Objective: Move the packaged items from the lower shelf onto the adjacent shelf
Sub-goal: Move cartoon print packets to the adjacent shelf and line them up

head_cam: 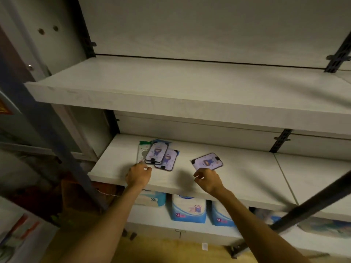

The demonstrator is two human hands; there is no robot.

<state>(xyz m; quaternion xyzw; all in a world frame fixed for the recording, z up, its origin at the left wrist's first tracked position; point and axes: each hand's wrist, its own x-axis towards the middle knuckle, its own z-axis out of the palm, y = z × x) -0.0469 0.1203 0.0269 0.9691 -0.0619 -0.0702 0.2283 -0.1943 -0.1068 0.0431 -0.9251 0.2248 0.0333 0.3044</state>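
A small pile of flat packaged items (161,156) with a purple cartoon print lies on the left part of the lower white shelf (247,179). Under them sits a pale package with a green top (141,151). My left hand (138,175) has its fingers curled, with the fingertips at the pile's lower left corner; a grip is not visible. My right hand (208,180) pinches the near edge of one more purple package (208,161), which hangs tilted just above the shelf and casts a shadow to its left.
An upper shelf (171,88) juts out above the hands. The neighbouring shelf panel (313,177) starts at a seam on the right. Dark metal uprights (281,141) and a diagonal bar (313,200) cross the right side. Blue-white nappy packs (188,209) stand below.
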